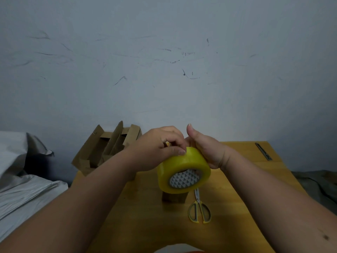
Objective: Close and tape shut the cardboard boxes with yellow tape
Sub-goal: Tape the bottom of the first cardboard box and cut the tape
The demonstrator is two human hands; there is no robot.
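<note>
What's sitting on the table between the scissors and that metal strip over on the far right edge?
Nothing: in the head view, only bare wooden table shows between the scissors and the metal strip, though the right forearm crosses over part of that stretch.

Home bedroom: grey bedding (20,181) (rumpled) beside wooden table (246,179).

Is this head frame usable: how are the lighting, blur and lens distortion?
Head view: dim, flat light, bluish on the scuffed grey wall; soft shadow under the yellow tape roll, hiding most of the small brown box beneath it. Wide-angle stretch swells both forearms at the lower edges. Slight softness overall; the yellow-handled scissors stay readable. No glare.
</note>
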